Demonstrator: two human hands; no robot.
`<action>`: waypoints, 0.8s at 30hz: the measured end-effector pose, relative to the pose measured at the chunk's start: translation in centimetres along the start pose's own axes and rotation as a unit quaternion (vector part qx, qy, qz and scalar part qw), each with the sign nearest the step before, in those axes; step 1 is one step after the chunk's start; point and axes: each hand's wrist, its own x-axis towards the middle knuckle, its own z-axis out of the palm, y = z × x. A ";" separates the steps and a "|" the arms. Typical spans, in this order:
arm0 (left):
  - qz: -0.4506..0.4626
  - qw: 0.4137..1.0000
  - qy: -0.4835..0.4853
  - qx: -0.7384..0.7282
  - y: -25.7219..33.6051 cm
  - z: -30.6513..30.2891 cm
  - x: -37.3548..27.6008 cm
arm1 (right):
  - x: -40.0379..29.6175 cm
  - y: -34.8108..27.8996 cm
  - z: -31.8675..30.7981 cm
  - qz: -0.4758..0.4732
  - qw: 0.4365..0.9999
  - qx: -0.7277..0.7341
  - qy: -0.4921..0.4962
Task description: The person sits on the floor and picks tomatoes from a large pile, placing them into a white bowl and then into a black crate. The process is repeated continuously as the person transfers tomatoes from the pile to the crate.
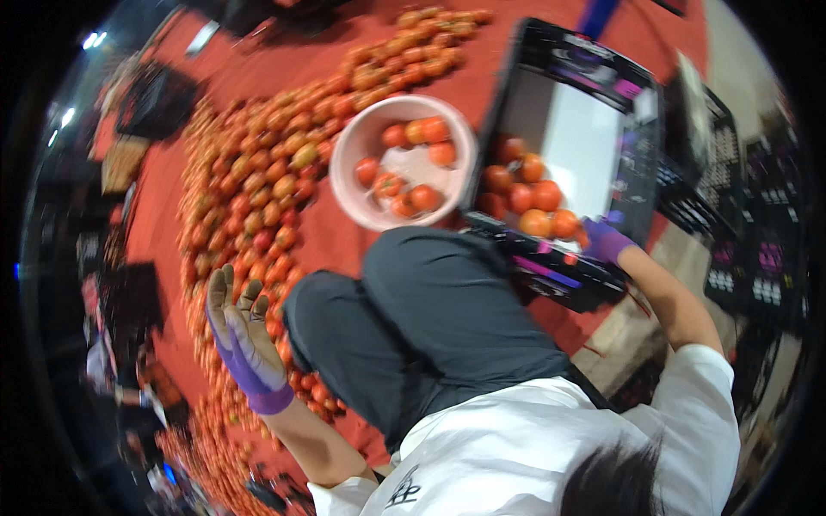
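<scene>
My left hand point(251, 342), in a purple glove with a worn, brownish palm, is raised beside a long heap of tomatoes point(258, 187). Its fingers are apart and nothing lies in it. In a purple glove too, my right hand point(606, 242) reaches into the near end of a black plastic crate point(639, 161), next to several tomatoes point(532, 193). Its fingers are blurred and partly hidden, so a grip on a tomato cannot be made out. Between heap and crate stands a pale pink plastic basin point(352, 200) with several tomatoes inside.
Red sheeting point(284, 71) covers the ground under the heap. More black crates point(748, 258) are at the right, and a dark container point(158, 100) stands at the far left. My bent knees point(413, 277) come close to the basin and crate. Other people point(139, 413) are at the left edge.
</scene>
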 end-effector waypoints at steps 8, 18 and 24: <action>-0.177 0.923 0.334 0.066 -9.1 -19.2 -17.3 | 6.7 8.5 6.1 -0.055 0.995 0.088 0.005; -0.300 0.848 0.437 0.010 -33.3 -23.2 -15.8 | 4.4 16.6 1.6 0.104 0.952 0.223 0.182; -0.435 0.719 0.425 0.337 -36.1 -27.5 -7.2 | -2.8 -27.2 -7.5 -0.233 0.815 0.253 0.467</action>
